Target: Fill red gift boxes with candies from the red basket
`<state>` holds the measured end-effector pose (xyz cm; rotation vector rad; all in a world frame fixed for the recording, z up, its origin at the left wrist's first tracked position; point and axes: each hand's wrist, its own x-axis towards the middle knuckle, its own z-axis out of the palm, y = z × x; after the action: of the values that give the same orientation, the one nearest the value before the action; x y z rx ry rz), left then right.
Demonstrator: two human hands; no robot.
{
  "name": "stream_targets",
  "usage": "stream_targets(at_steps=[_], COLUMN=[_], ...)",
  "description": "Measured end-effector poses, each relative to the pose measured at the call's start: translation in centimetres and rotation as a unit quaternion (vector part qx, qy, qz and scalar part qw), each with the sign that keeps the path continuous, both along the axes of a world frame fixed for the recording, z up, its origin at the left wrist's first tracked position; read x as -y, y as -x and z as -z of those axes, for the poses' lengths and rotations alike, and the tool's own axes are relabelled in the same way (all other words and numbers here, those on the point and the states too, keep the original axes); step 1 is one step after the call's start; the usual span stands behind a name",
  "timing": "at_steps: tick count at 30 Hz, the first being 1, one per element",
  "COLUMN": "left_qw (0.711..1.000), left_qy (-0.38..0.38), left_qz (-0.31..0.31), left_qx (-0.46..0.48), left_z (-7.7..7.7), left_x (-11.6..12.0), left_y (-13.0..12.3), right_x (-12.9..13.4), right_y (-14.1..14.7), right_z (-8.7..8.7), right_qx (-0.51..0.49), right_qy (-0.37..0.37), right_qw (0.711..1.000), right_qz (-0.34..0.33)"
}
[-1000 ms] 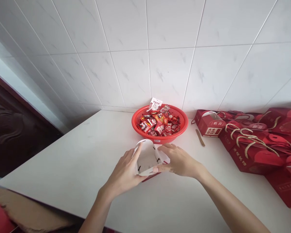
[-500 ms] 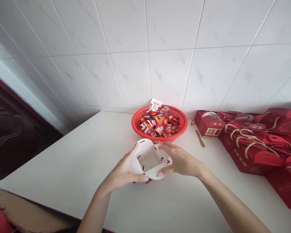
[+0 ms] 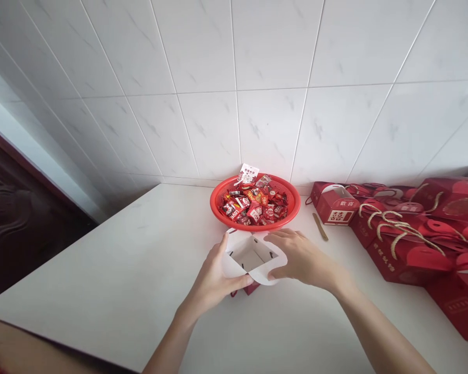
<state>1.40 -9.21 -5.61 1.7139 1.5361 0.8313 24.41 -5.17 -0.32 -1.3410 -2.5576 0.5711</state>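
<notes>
I have the open box (image 3: 253, 253) between both hands, low over the tabletop (image 3: 109, 265), just in front of the red basket (image 3: 254, 227). I cannot tell whether its base rests on the surface, since the hands hide most of it. My left hand (image 3: 215, 275) holds the left side, thumb at the near corner and fingers along the outer wall. My right hand (image 3: 302, 259) holds the right side, thumb on the near flap and fingers at the far one. Each grip is moderately wide, spread around the card rather than pinched tight.

The box looks like thin card, white within and red without, so I judge it very light, springy at the flaps and stiffer along the folds. The slotted flaps would crease or tear under a hard pull; I would take hold low on the walls, near the corners, with little pressure. The card looks smooth, so it may slide slightly.

Wrapped sweets (image 3: 253, 206) fill the basket, and finished red boxes (image 3: 401, 252) crowd the right.
</notes>
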Motion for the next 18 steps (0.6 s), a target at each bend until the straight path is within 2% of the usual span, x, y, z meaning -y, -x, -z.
stream_targets(at_steps=[3,7,10,13,16,18], left_qw=[1.000,0.995,0.999,0.997,0.990,0.984], left_qy=[0.014,0.011,-0.010,-0.074,-0.109,-0.077], left_qz=[0.027,0.100,0.051,0.005,0.074,0.093], left_qx=[-0.008,-0.020,-0.007,0.007,-0.045,-0.133], left_z=[-0.1,-2.2,-4.6,-6.5,-6.8,-6.0], left_x=[0.0,0.0,-1.3,-5.0,-10.7,-14.5], left_y=[0.8,2.6,3.4,2.8,0.6,-1.2], right_x=[0.3,0.1,-0.7,-2.4,-5.1,-7.2], right_y=[-0.4,-1.0,-1.6,-2.2,-2.1,-1.5], right_z=[-0.4,-0.5,-0.6,-0.7,-0.5,0.0], right_qx=[-0.024,-0.065,-0.136,-0.248,-0.379,-0.473], right_qy=[-0.026,-0.042,-0.030,0.004,0.027,0.037], right_qw=[0.999,0.996,0.988,0.965,0.924,0.880], right_qz=[-0.020,-0.048,-0.072,-0.089,-0.040,0.015])
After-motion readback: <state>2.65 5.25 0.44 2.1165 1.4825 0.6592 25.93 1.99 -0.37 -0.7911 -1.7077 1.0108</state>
